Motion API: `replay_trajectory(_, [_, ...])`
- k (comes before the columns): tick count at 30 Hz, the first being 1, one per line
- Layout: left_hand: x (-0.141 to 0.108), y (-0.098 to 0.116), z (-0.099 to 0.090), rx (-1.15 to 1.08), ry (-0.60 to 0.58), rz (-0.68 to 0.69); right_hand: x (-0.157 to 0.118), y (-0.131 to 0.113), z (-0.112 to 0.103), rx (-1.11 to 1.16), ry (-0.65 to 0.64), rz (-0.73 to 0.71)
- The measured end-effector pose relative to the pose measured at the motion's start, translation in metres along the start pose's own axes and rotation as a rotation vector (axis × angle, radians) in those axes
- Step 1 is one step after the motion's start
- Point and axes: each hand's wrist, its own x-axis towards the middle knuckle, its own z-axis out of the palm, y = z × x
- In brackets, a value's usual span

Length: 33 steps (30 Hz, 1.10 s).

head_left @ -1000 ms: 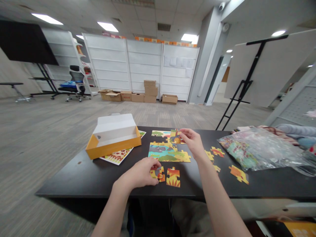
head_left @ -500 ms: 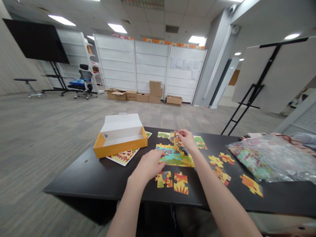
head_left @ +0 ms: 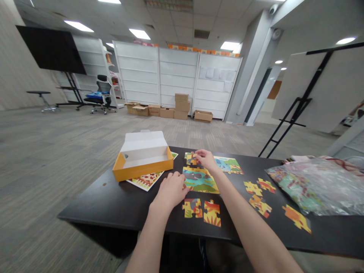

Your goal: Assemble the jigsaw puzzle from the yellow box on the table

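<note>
Scene: A person works at a jigsaw puzzle with bare hands at a black table (head_left: 93, 204) in a wide, carpeted office room.

Right hand (head_left: 206, 159): Stretched to the far side of the table, fingers pressed together and curving down onto a small cluster of joined pieces (head_left: 192, 159). Whether they pinch a piece cannot be told from here.

Left hand (head_left: 170, 191): Resting palm down on the tabletop, fingers lightly spread, tips just beside the left edge of the main puzzle section (head_left: 200, 180). Nothing is seen in its grip.

Puzzle: The main section, a scene of blue water and green ground, lies mid-table between the hands. A second section (head_left: 228, 165) sits beyond it to the right, apart from it.

Loose pieces: Two orange-and-yellow pieces (head_left: 201, 211) lie at the near side, just below the main section. Four more (head_left: 260, 197) are scattered to the right, near a clear plastic bag (head_left: 315, 187).

Also on the table: An open yellow box (head_left: 142, 161) overlaps a printed picture card (head_left: 146, 181), left of the puzzle.

Background: Stacked cardboard boxes (head_left: 182, 106) stand against white panels (head_left: 178, 72).
</note>
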Motion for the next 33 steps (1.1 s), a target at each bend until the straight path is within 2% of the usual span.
replay_trajectory(8, [-0.004,0.002,0.000,0.018,-0.010,0.002,-0.004,0.004,0.016,-0.245,-0.007,-0.077])
replay_trajectory(20, [-0.009,0.003,0.000,0.020,-0.012,0.017,-0.010,0.003,0.012,-0.583,0.017,-0.223])
replay_trajectory(23, [-0.009,0.003,0.000,0.013,-0.015,0.021,-0.015,-0.001,0.012,-0.646,-0.034,-0.319])
replay_trajectory(26, [-0.010,0.004,0.000,0.016,-0.011,0.025,-0.021,-0.004,0.012,-0.755,-0.138,-0.427])
replay_trajectory(29, [-0.010,0.004,0.000,0.005,-0.014,0.024,-0.024,-0.007,0.011,-0.810,-0.208,-0.429])
replay_trajectory(33, [-0.011,0.000,-0.001,-0.016,-0.034,0.037,-0.023,-0.007,0.006,-0.759,-0.238,-0.438])
